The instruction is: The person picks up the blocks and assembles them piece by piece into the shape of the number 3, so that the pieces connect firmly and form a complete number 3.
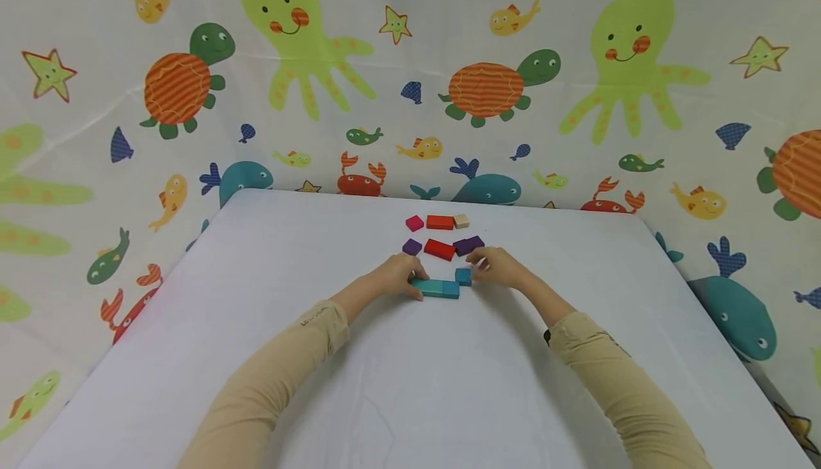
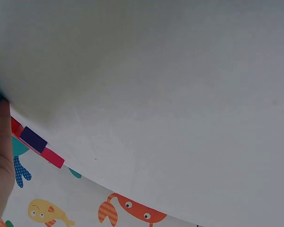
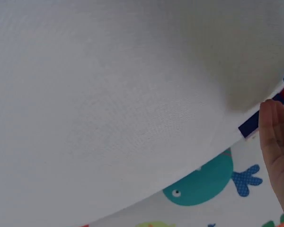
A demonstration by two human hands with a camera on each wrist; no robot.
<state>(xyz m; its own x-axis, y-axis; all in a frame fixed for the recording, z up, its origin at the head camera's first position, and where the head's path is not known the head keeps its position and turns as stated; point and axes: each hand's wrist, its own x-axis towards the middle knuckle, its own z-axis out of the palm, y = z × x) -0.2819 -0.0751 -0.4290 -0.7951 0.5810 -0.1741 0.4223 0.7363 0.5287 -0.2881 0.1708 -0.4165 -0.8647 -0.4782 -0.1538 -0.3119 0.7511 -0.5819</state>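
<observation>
Teal block, just below frame centre, pinched at left end by left hand, presumably for steadiness; right hand loosely parted beside small blue block, contact unclear.

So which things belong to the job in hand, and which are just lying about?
Likely job:
teal block, pinched by the left hand
blue block at its end
second blue block near the right hand

Apparently lying about:
pink block
red blocks
purple blocks
beige block

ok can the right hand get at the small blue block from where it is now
Likely yes: the right hand is right beside the small blue block, and the head view shows nothing standing between its fingertips and that block.
</observation>
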